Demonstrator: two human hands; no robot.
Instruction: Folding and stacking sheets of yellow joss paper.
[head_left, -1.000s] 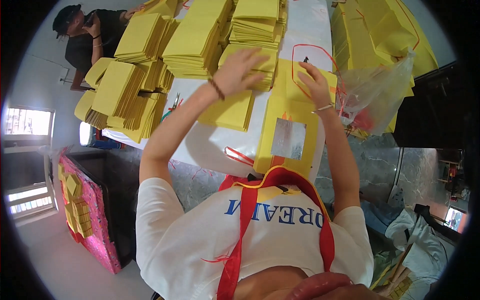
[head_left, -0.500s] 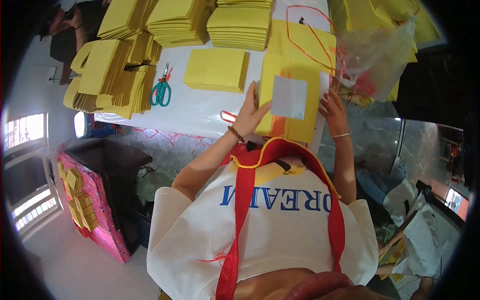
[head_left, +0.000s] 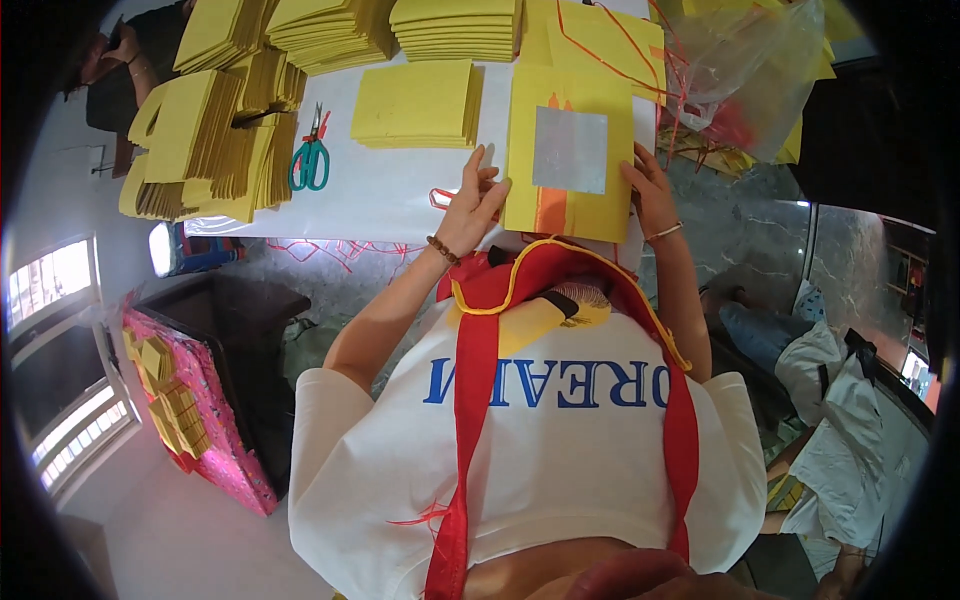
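Right in front of me on the white table lies a yellow paper stack (head_left: 520, 150) with a grey square patch and an orange strip on its top. My left hand (head_left: 473, 205) is at its left edge, fingers apart, the thumb touching the edge. At the opposite edge my right hand (head_left: 652, 192) rests with its fingers stretched out and its thumb against the paper. Both hands are open. Just left of my left hand is a small red loop (head_left: 440, 198) on the table.
Several yellow paper stacks (head_left: 455, 32) stand at the back and left of the white table (head_left: 375, 190). Teal-handled scissors (head_left: 310, 165) lie near a flat yellow stack (head_left: 412, 103). Red string (head_left: 600, 62) and a clear plastic bag (head_left: 745, 85) are at the right. Another person (head_left: 120, 95) is at the far left.
The view has shifted, so the table things sit higher. My left thumb has come off the top of the yellow paper stack to its edge; my right hand has moved in against the right edge.
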